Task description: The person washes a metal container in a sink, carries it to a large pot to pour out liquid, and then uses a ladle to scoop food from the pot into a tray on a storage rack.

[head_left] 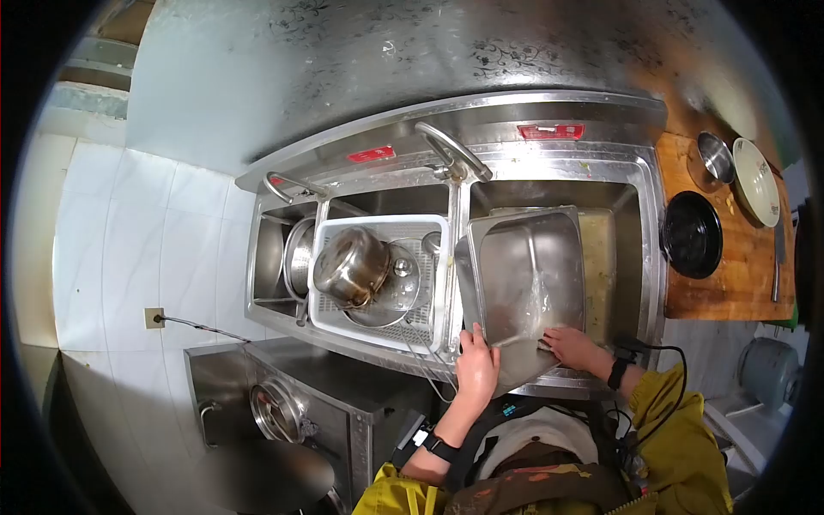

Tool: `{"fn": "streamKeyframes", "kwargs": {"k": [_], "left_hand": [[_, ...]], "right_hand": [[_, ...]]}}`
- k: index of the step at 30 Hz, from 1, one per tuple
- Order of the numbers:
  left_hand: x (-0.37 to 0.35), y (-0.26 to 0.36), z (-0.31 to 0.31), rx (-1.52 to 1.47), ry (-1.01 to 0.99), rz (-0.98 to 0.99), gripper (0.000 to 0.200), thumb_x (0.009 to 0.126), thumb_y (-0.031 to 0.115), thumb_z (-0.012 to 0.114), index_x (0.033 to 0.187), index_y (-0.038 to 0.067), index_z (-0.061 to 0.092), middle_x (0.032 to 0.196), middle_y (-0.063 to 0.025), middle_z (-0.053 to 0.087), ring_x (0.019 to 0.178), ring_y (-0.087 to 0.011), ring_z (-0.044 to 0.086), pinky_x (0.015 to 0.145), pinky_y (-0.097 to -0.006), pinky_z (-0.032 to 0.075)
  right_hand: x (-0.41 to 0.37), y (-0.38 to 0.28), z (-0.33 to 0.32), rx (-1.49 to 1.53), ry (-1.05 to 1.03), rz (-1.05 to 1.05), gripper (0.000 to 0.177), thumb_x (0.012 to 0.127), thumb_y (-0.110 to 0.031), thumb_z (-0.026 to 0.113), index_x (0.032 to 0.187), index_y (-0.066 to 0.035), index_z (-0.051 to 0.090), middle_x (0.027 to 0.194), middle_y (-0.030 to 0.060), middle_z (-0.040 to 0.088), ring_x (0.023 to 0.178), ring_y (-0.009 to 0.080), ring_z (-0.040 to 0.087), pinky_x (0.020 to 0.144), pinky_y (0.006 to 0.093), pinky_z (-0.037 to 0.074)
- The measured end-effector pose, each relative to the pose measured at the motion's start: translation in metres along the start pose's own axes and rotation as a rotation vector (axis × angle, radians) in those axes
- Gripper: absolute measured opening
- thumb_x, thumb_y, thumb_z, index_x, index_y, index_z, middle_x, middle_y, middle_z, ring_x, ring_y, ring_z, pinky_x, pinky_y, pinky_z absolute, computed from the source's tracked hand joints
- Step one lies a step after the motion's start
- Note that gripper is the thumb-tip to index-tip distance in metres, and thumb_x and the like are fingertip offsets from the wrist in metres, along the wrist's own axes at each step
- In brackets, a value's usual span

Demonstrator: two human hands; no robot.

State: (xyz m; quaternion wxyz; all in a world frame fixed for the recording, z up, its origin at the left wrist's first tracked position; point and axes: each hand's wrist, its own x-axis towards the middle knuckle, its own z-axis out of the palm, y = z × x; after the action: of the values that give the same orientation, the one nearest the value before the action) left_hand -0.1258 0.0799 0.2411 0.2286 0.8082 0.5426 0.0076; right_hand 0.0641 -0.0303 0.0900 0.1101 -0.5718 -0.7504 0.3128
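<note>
A deep rectangular stainless steel pan (515, 253) rests tilted in the right-hand sink basin (627, 193), and a wet streak shines on its inner surface. My left hand (478, 365) grips the pan's near left rim. Inside the pan, by its near wall, my right hand (571, 348) has its fingers curled and pressed against the metal. Whatever lies under those fingertips is too small to make out. A second container wall (598, 257) with murky water shows beyond the pan's right side.
A white basket (439, 292) in the middle basin holds a steel pot (352, 266) and a glass lid (412, 279). Faucets (455, 154) rise behind the basins. On the right, a wooden board (730, 287) carries a black bowl (692, 236), a steel cup (714, 159) and a pale bowl (755, 182).
</note>
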Motion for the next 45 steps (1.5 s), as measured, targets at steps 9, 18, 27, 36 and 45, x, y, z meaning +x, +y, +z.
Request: {"fn": "streamKeyframes", "kwargs": {"k": [9, 18, 27, 36, 45], "left_hand": [[0.005, -0.003, -0.009, -0.130, -0.094, 0.027, 0.044, 0.073, 0.003, 0.058, 0.106, -0.007, 0.032, 0.080, -0.0300, 0.053, 0.073, -0.0460, 0.054, 0.062, -0.0487, 0.045], [0.063, 0.003, -0.071, -0.258, 0.032, 0.221, 0.046, 0.070, -0.001, 0.055, 0.113, 0.000, 0.037, 0.067, -0.0248, 0.054, 0.069, -0.0428, 0.055, 0.061, -0.0485, 0.043], [0.061, 0.007, -0.095, -0.024, 0.027, 0.351, 0.049, 0.068, -0.005, 0.048, 0.116, -0.001, 0.038, 0.084, -0.0258, 0.057, 0.072, -0.0427, 0.056, 0.063, -0.0485, 0.045], [0.058, 0.004, -0.092, 0.131, -0.033, 0.187, 0.059, 0.066, -0.006, 0.048, 0.124, -0.002, 0.036, 0.071, -0.0239, 0.059, 0.065, -0.0400, 0.058, 0.060, -0.0487, 0.045], [0.069, 0.013, -0.093, 0.019, 0.001, 0.207, 0.054, 0.067, -0.005, 0.049, 0.121, 0.001, 0.043, 0.076, -0.0232, 0.059, 0.070, -0.0396, 0.059, 0.064, -0.0475, 0.046]], "right_hand": [[0.057, 0.049, -0.040, -0.512, 0.252, -0.268, 0.037, 0.079, -0.012, 0.047, 0.114, -0.001, 0.052, 0.126, 0.0094, 0.044, 0.116, 0.0212, 0.042, 0.093, 0.0331, 0.035], [0.068, -0.009, -0.053, -0.225, 0.128, -0.311, 0.042, 0.073, -0.013, 0.049, 0.114, -0.004, 0.052, 0.129, 0.0086, 0.044, 0.122, 0.0255, 0.038, 0.097, 0.0396, 0.032], [0.061, -0.104, 0.000, 1.063, -0.004, -0.191, 0.046, 0.086, -0.007, 0.039, 0.132, -0.002, 0.034, 0.137, 0.0174, 0.032, 0.128, 0.0276, 0.029, 0.105, 0.0347, 0.021], [0.114, -0.001, -0.030, -0.411, 0.145, -0.290, 0.043, 0.075, -0.023, 0.047, 0.117, -0.018, 0.053, 0.132, 0.0049, 0.041, 0.125, 0.0233, 0.032, 0.101, 0.0455, 0.025], [0.121, 0.011, -0.038, -0.279, 0.431, -0.173, 0.041, 0.069, -0.015, 0.052, 0.108, -0.002, 0.055, 0.119, 0.0116, 0.050, 0.117, 0.0344, 0.040, 0.092, 0.0416, 0.038]]}}
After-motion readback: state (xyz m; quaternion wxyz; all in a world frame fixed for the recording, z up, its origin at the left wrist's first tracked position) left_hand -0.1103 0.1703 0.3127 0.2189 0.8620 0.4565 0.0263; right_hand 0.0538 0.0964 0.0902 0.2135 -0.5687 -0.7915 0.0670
